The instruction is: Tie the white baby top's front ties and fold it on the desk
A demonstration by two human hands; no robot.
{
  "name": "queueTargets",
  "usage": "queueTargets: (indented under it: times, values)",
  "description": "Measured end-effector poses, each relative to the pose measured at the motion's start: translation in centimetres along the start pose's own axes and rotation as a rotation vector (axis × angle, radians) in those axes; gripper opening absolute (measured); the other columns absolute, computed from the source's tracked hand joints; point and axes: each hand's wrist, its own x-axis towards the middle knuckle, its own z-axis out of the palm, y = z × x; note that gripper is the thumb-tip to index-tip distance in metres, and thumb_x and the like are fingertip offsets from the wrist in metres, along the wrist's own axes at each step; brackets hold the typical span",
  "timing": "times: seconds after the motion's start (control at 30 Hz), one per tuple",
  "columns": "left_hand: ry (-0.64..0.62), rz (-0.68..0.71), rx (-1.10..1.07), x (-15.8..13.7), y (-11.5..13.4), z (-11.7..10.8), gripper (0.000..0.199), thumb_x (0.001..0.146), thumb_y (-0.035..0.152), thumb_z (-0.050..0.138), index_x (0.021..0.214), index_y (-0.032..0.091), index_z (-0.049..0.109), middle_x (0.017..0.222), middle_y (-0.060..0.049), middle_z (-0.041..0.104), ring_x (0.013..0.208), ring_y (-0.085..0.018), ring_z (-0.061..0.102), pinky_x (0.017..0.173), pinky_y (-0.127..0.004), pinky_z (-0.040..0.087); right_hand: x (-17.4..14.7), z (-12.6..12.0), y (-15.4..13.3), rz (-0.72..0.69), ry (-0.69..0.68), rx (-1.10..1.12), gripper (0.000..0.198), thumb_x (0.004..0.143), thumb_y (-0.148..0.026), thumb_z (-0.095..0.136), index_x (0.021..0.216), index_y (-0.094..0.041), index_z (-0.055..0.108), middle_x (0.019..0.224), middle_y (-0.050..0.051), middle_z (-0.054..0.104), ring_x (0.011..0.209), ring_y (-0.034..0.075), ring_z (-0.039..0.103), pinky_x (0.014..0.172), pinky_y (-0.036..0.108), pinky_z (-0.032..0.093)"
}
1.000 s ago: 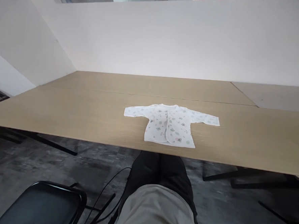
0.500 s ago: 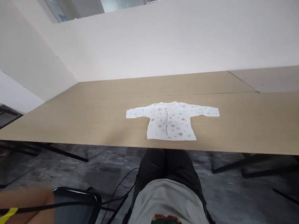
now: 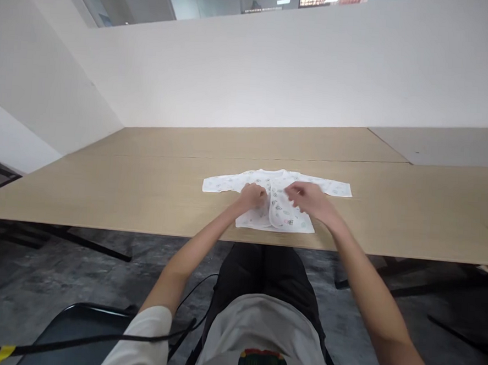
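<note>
A small white baby shirt point(image 3: 280, 215), printed with little figures, lies flat on the table with its sleeves stretched to both sides and its front edges meeting in the middle. Over its left front panel is my left hand point(image 3: 253, 196), fingers curled in; whether cloth is caught between them is hidden. My right hand point(image 3: 308, 198) hovers over the right side of the chest, its fingers bent loosely, slightly apart and a little blurred, with nothing visible in them. Both hands cover parts of the printed front.
The shirt's hem is close to the near edge of the wooden table point(image 3: 144, 198). A white wall point(image 3: 250, 78) rises behind. At lower left stand a black chair point(image 3: 82, 327) and a black cable point(image 3: 106, 339) with yellow tape. Table legs show underneath.
Both my hands have come up from below over the shirt's front; before, only an arm showed at lower left. The view has shifted slightly. The shirt stays spread flat.
</note>
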Motion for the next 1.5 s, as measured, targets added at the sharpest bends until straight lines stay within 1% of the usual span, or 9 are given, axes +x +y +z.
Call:
queueTargets:
  times: [0.07, 0.13, 0.3, 0.4, 0.5, 0.73, 1.0, 1.27, 1.5]
  values:
    - [-0.050, 0.014, -0.108, 1.2, -0.1, 1.3, 0.029, 0.078, 0.018, 0.045, 0.079, 0.015, 0.074, 0.081, -0.007, 0.072, 0.079, -0.018, 0.062, 0.080, -0.030, 0.046, 2.0, 1.5, -0.2, 0.021, -0.141, -0.025, 0.039, 0.091, -0.037, 0.048, 0.076, -0.008, 0.068, 0.069, 0.010, 0.066, 0.059, 0.014, 0.059, 0.057, 0.023, 0.043]
    - [-0.043, 0.066, -0.228, 1.7, -0.6, 1.9, 0.033, 0.077, 0.015, 0.043, 0.086, 0.015, 0.074, 0.087, -0.005, 0.072, 0.083, -0.017, 0.062, 0.081, -0.027, 0.047, 4.2, 2.8, -0.3, 0.043, -0.247, -0.075, 0.040, 0.088, -0.035, 0.050, 0.061, -0.009, 0.064, 0.056, 0.009, 0.061, 0.051, 0.012, 0.054, 0.053, 0.022, 0.039]
    - [0.016, 0.149, -0.335, 1.4, -1.5, 3.0, 0.035, 0.075, 0.009, 0.044, 0.092, 0.016, 0.075, 0.095, -0.004, 0.072, 0.091, -0.016, 0.062, 0.091, -0.028, 0.046, 6.7, 3.7, 0.9, 0.038, -0.299, -0.067, 0.032, 0.078, -0.027, 0.056, 0.049, -0.014, 0.053, 0.044, 0.002, 0.050, 0.044, 0.009, 0.044, 0.048, 0.022, 0.034]
    - [0.004, 0.239, -0.365, 1.2, -1.5, 3.3, 0.029, 0.077, 0.013, 0.050, 0.089, 0.018, 0.075, 0.089, -0.003, 0.072, 0.087, -0.016, 0.062, 0.090, -0.029, 0.046, 6.6, 3.3, 2.4, 0.032, -0.382, 0.112, 0.027, 0.075, -0.022, 0.055, 0.048, -0.015, 0.051, 0.045, 0.000, 0.050, 0.041, 0.007, 0.041, 0.044, 0.021, 0.033]
    - [-0.033, 0.288, -0.410, 1.1, -1.7, 3.0, 0.021, 0.078, 0.021, 0.057, 0.089, 0.019, 0.075, 0.085, -0.003, 0.071, 0.081, -0.014, 0.060, 0.081, -0.027, 0.047, 6.5, 3.1, 3.5, 0.036, -0.437, 0.266, 0.022, 0.072, -0.022, 0.059, 0.052, -0.015, 0.055, 0.048, 0.000, 0.053, 0.042, 0.008, 0.044, 0.043, 0.020, 0.036]
    - [-0.131, 0.304, -0.576, 0.8, -2.2, 2.1, 0.016, 0.074, 0.023, 0.064, 0.084, 0.015, 0.073, 0.082, -0.004, 0.069, 0.076, -0.012, 0.059, 0.071, -0.023, 0.045, 7.0, 3.2, 4.3, 0.121, -0.482, 0.456, 0.016, 0.066, -0.026, 0.071, 0.060, -0.013, 0.064, 0.050, 0.001, 0.057, 0.046, 0.009, 0.051, 0.044, 0.019, 0.040]
    - [-0.133, 0.262, -0.688, 0.8, -2.2, 2.3, 0.019, 0.075, 0.027, 0.062, 0.085, 0.013, 0.072, 0.075, -0.002, 0.068, 0.069, -0.011, 0.058, 0.068, -0.022, 0.044, 6.7, 2.9, 4.0, 0.137, -0.505, 0.564, 0.022, 0.066, -0.032, 0.074, 0.060, -0.012, 0.066, 0.053, 0.002, 0.059, 0.048, 0.009, 0.053, 0.044, 0.019, 0.041]
    - [-0.099, 0.261, -0.708, 1.3, -2.7, 2.7, 0.017, 0.074, 0.027, 0.063, 0.081, 0.014, 0.072, 0.076, -0.002, 0.069, 0.070, -0.011, 0.057, 0.069, -0.022, 0.044, 6.7, 2.9, 4.2, 0.126, -0.515, 0.577, 0.017, 0.062, -0.027, 0.073, 0.071, -0.012, 0.071, 0.068, 0.005, 0.068, 0.053, 0.009, 0.056, 0.045, 0.019, 0.045]
    - [-0.115, 0.211, -0.731, 0.7, -2.5, 2.3, 0.019, 0.074, 0.029, 0.064, 0.083, 0.013, 0.072, 0.081, -0.005, 0.071, 0.072, -0.012, 0.061, 0.068, -0.022, 0.046, 6.9, 3.7, 4.3, 0.011, -0.436, 0.520, 0.016, 0.066, -0.027, 0.070, 0.069, -0.011, 0.070, 0.056, 0.003, 0.062, 0.051, 0.011, 0.056, 0.048, 0.021, 0.048]
